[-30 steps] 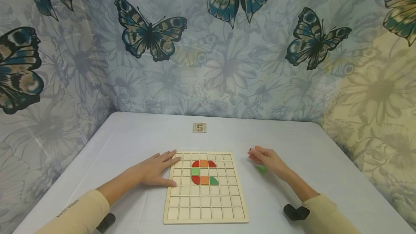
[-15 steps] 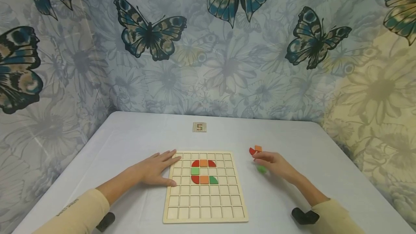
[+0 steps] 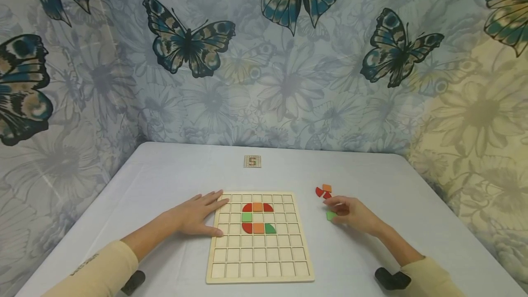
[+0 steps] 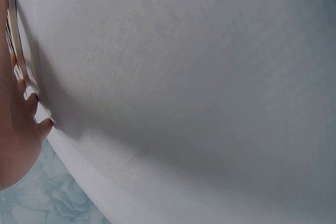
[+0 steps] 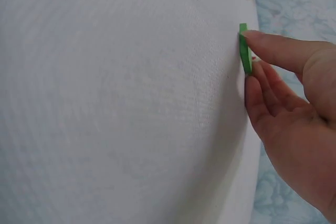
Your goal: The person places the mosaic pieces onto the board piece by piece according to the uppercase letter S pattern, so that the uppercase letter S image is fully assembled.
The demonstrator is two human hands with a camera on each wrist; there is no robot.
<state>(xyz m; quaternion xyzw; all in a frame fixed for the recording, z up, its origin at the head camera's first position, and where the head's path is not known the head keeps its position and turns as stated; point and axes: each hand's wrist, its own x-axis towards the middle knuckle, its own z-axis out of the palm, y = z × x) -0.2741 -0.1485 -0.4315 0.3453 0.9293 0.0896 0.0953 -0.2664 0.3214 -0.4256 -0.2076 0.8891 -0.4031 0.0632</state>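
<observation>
The left hand (image 3: 197,214) rests with fingers spread on the left edge of a wooden grid board (image 3: 260,260). Red, orange and green tiles sit in cells on the board's upper half. Right of the board, the right hand (image 3: 356,214) pinches a green tile (image 5: 244,48) between thumb and fingers, close to the tabletop. From the head view this green tile (image 3: 331,216) looks square and is partly covered by the fingers. Just beyond the fingertips lie an orange square tile (image 3: 327,188), a red quarter-round tile (image 3: 319,192) and another red tile (image 3: 327,195).
A small card (image 3: 252,161) with an S-shaped pattern on a grid lies farther back on the white-covered table (image 3: 185,164). Butterfly-printed cloth (image 3: 288,104) stands behind the table. Dark devices sit at both wrists, such as the right wrist device (image 3: 392,279).
The right hand has drawn back toward the person, away from the red and orange tiles, and taken hold of the green tile. The left hand has stayed on the board.
</observation>
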